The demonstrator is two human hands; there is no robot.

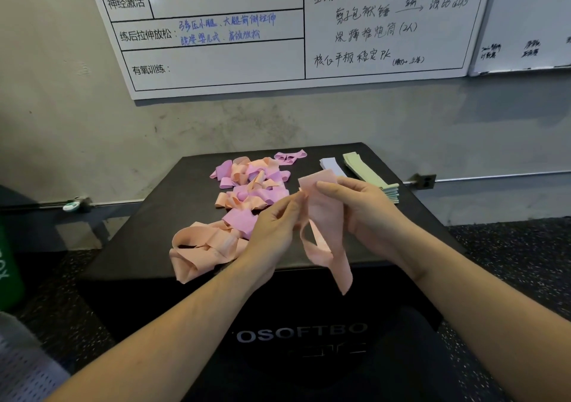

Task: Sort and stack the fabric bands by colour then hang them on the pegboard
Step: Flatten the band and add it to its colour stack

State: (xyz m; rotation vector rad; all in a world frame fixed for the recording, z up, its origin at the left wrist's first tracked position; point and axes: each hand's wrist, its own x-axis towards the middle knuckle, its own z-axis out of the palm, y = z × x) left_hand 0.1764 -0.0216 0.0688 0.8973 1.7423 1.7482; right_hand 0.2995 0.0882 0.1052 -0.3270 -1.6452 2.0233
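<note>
A peach fabric band [324,213] hangs in the air between both hands above the black soft box [148,216]. My left hand [275,225] pinches its left edge near the top. My right hand [367,207] grips its right side, thumb across the front. The band's lower loop dangles past the box's front edge. A loose heap of peach and purple bands [247,185] lies on the box to the left of my hands. At the back right lie a flat stack of green bands [367,170] and a stack of pale lilac bands [332,165].
A whiteboard [278,31] with handwriting hangs on the grey wall behind the box. A perforated white panel [21,367] shows at the bottom left corner. A green object [7,268] stands at the left edge. Dark speckled flooring surrounds the box.
</note>
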